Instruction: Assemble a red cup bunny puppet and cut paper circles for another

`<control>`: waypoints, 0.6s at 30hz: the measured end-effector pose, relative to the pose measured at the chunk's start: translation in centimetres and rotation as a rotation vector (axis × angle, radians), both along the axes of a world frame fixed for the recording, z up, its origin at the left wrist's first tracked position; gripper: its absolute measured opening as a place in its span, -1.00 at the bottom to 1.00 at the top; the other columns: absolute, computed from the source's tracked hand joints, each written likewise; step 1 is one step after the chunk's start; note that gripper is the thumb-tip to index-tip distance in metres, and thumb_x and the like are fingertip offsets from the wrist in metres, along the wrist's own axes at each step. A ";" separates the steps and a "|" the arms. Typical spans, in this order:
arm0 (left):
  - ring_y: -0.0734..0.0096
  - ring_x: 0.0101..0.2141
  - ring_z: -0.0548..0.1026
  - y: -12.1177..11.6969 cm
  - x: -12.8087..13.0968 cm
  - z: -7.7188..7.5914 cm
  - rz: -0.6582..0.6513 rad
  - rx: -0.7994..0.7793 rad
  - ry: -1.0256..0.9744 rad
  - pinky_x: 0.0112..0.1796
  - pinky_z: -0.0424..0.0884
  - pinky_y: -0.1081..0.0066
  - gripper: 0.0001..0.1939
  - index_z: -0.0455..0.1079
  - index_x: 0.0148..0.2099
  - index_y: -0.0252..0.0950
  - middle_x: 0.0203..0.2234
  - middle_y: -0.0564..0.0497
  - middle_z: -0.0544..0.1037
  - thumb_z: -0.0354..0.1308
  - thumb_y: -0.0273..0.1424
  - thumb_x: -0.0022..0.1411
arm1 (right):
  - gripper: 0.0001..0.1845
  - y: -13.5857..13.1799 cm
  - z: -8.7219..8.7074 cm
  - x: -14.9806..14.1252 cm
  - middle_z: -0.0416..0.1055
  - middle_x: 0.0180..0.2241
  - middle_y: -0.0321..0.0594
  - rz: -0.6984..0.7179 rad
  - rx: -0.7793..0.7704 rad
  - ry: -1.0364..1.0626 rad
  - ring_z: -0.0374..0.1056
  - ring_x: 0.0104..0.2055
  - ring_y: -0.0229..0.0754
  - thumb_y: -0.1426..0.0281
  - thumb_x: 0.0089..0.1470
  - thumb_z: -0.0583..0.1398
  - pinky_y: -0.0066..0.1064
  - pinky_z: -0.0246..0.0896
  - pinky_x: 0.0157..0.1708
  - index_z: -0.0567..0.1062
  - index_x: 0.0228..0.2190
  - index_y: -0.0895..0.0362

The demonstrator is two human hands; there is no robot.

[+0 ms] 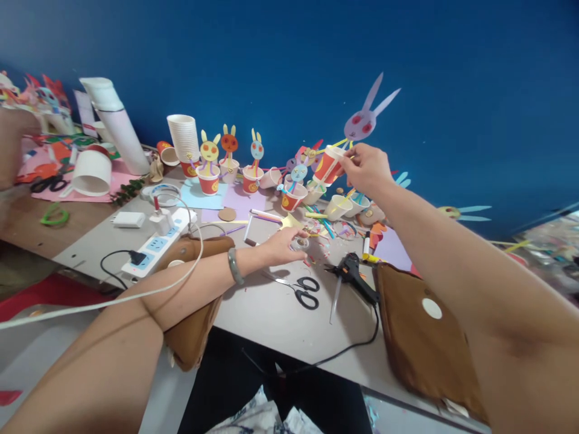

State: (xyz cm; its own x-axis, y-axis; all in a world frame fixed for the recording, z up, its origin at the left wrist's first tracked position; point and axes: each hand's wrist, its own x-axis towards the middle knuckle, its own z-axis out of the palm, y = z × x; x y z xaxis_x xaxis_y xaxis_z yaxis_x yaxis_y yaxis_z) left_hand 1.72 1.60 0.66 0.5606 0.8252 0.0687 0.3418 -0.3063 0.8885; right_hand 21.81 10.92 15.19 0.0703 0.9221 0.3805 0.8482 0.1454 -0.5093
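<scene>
Up off the table, my right hand point(367, 167) pinches a red and white paper cup point(329, 164). A lilac paper rabbit head point(360, 125) with long ears rises from it on yellow strips. Over the tabletop, my left hand point(284, 247) is curved, thumb and fingers apart, beside a small tape roll point(299, 243); whether it touches the roll is hard to tell. Scissors with black handles point(307, 293) lie just below that hand. To their right rests a black glue gun point(355, 278).
Several rabbit-topped cups point(208, 181) line the wall, beside a stack of paper cups point(183, 137). A power strip point(156, 246) with cables stands left. Brown cushions point(418, 337) overlap the table's front edge. A white thermos point(117, 129) leans at the back left. Another person's arm point(11, 144) shows far left.
</scene>
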 end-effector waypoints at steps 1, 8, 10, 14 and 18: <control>0.08 0.13 0.49 0.0 0.1 0.0 0.004 -0.002 0.002 0.16 0.46 0.11 -0.48 0.42 0.13 -0.30 0.14 -0.20 0.52 0.32 -0.38 0.10 | -0.87 0.0 -0.3 -0.2 0.64 -0.41 -0.19 0.012 0.000 0.009 0.26 -0.65 -0.35 0.55 0.22 0.19 -0.41 0.21 -0.52 0.43 -0.34 0.10; 0.07 0.12 0.50 0.1 0.2 -0.1 0.002 -0.009 0.012 0.17 0.46 0.12 -0.48 0.44 0.14 -0.34 0.15 -0.22 0.53 0.31 -0.41 0.10 | -0.82 1.2 -2.1 0.1 0.54 -0.49 -0.30 0.093 0.039 0.064 0.29 -0.66 -0.25 0.38 0.22 0.27 -0.30 0.30 -0.52 0.38 -0.40 0.02; 0.07 0.12 0.50 0.1 0.2 -0.1 0.000 -0.008 0.002 0.15 0.47 0.13 -0.48 0.45 0.13 -0.35 0.15 -0.23 0.53 0.31 -0.41 0.10 | -0.78 1.4 -2.2 0.3 0.53 -0.51 -0.30 0.096 0.058 0.073 0.27 -0.69 -0.26 0.34 0.21 0.29 -0.32 0.26 -0.58 0.36 -0.42 0.03; 0.07 0.11 0.52 0.0 0.0 0.0 -0.010 0.003 -0.018 0.13 0.48 0.16 -0.49 0.45 0.13 -0.34 0.14 -0.22 0.54 0.30 -0.41 0.10 | -0.75 1.7 -2.0 0.4 0.53 -0.52 -0.30 0.131 0.104 0.091 0.24 -0.70 -0.28 0.28 0.21 0.31 -0.36 0.17 -0.65 0.37 -0.43 0.03; 0.06 0.08 0.52 0.1 0.0 0.2 -0.024 0.016 0.022 0.13 0.47 0.14 -0.46 0.44 0.15 -0.39 0.13 -0.25 0.54 0.30 -0.41 0.11 | -0.75 1.8 -2.1 0.3 0.54 -0.52 -0.30 0.142 0.096 0.095 0.25 -0.71 -0.28 0.28 0.19 0.33 -0.36 0.18 -0.65 0.38 -0.44 0.03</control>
State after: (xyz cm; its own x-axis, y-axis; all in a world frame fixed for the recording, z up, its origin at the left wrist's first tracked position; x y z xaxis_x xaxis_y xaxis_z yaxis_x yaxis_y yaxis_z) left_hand 1.69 1.70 0.83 0.5821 0.8102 0.0692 0.3536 -0.3289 0.8757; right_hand 22.14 12.71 13.12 -0.0180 0.8849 0.4653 0.7643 0.3122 -0.5642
